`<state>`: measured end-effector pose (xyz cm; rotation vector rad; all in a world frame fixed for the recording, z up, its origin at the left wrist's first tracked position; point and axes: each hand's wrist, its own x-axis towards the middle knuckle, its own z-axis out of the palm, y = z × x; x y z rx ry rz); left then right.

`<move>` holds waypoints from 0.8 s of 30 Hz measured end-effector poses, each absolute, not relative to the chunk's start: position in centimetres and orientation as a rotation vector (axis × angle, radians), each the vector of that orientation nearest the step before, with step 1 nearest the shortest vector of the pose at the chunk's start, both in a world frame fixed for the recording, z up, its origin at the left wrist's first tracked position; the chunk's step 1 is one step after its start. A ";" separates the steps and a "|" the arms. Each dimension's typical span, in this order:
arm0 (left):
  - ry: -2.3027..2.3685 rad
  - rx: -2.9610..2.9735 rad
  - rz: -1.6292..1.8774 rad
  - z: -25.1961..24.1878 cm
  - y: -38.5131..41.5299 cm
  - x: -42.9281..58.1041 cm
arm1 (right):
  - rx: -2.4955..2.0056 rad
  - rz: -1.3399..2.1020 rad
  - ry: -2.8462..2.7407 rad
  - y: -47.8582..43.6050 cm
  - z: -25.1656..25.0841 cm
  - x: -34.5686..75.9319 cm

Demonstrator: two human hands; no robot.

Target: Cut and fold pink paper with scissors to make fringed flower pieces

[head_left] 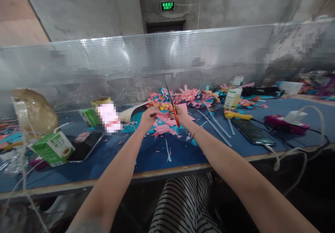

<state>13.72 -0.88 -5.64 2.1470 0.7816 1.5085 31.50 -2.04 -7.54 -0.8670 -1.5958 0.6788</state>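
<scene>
Scissors with orange-red handles (pixel 176 116) are in my right hand (pixel 182 115), their dark blades pointing up and away above the blue table. My left hand (pixel 149 117) pinches the left side of a pink paper piece (pixel 164 117) between the two hands. Loose pink paper pieces (pixel 164 129) lie just below the hands. Behind them is a pile of pink, blue and yellow fringed paper flowers (pixel 188 95). Small paper scraps and a thin strip (pixel 168 151) lie on the table nearer to me.
To the left stand a green-white carton (pixel 53 148), a tablet (pixel 86 146) and a plastic bag (pixel 36 111). To the right are plastic strips (pixel 215 126), a yellow glue gun (pixel 238 115), a bottle (pixel 232 98) and a phone (pixel 253 132) with cables. A perforated metal screen (pixel 125 62) runs behind.
</scene>
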 end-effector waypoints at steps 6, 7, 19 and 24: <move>0.698 1.488 1.375 -5.3 -1.6 14.5 | -0.953 0.697 -1.445 -1.4 -7.7 31.4; 0.685 1.469 1.357 -5.2 -1.7 14.6 | -0.972 0.675 -1.447 -1.4 -7.7 31.5; 0.706 1.785 1.319 -5.8 -1.0 14.2 | -0.985 0.825 -1.350 -1.7 -7.4 31.4; 0.788 1.890 1.165 -6.1 -1.3 14.1 | -0.982 0.776 -1.443 -1.6 -7.4 31.5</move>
